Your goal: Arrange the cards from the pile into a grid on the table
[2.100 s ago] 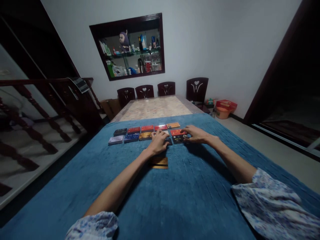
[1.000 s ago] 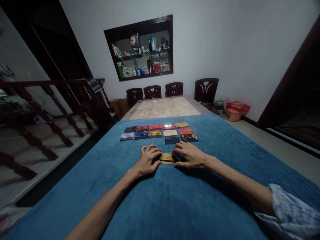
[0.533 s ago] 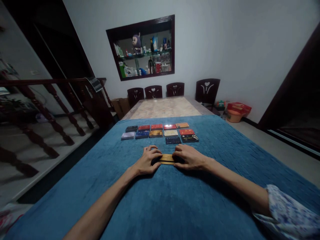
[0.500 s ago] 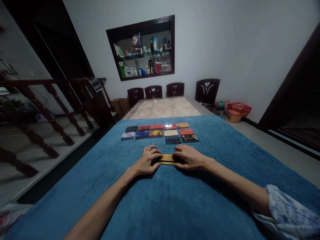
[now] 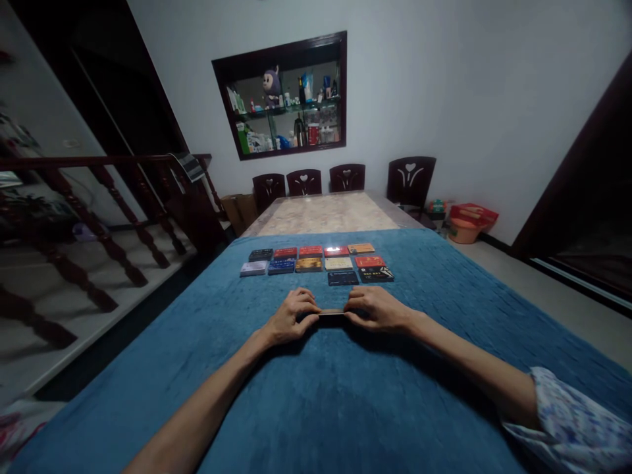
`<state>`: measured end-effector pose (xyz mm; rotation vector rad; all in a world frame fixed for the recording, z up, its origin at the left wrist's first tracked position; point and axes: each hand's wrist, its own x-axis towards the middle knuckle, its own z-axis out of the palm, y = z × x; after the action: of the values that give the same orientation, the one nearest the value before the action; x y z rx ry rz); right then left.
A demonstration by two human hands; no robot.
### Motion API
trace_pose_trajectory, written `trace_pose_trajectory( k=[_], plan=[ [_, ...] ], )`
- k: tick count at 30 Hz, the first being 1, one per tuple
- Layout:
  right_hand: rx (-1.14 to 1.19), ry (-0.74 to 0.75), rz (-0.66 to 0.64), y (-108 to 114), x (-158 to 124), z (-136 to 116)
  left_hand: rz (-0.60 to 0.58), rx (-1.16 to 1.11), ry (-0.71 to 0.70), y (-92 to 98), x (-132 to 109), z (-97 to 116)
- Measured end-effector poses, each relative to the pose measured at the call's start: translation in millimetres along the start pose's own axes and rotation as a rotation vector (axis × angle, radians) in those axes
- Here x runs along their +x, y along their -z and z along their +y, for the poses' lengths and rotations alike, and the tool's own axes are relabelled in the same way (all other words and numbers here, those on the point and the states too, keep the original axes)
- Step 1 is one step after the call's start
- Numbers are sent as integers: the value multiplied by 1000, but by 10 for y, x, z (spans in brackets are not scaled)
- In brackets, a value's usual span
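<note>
My left hand (image 5: 295, 316) and my right hand (image 5: 374, 308) pinch the two ends of a thin gold card (image 5: 332, 312) between thumb and fingers. Its edge faces me, so it shows as a narrow pale strip just above the blue cloth (image 5: 316, 401). I cannot tell whether it is one card or several. Beyond my fingers, several cards lie in rows, some of them in stacks. Closest are a dark blue card (image 5: 343, 278) and a black card with a white pattern (image 5: 376, 274).
Farther cards include an orange one (image 5: 361, 249), a gold stack (image 5: 309, 264) and a pale stack (image 5: 253, 268). Past the cloth the marble tabletop (image 5: 330, 214) shows, with dark chairs (image 5: 411, 179) around it. A wooden railing (image 5: 99, 191) runs at left; an orange bucket (image 5: 465, 230) stands right.
The gold card has tilted from lying with its face and dark stripe visible to edge-on towards me. Both hands keep their places at its ends, fingers drawn closer around it.
</note>
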<state>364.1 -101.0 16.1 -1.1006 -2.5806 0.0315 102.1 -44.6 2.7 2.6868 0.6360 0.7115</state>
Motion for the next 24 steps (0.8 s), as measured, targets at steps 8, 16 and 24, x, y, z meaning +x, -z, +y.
trace_pose_trajectory(
  k=[8,16,24],
  plan=[
    [-82,69,260,-220,19,132,133,-51,15,-85,26,-61],
    [-141,42,367,-344,21,166,203,-71,71,-182,40,-145],
    [-127,-66,352,-477,20,166,219,14,109,-254,57,-154]
  ],
)
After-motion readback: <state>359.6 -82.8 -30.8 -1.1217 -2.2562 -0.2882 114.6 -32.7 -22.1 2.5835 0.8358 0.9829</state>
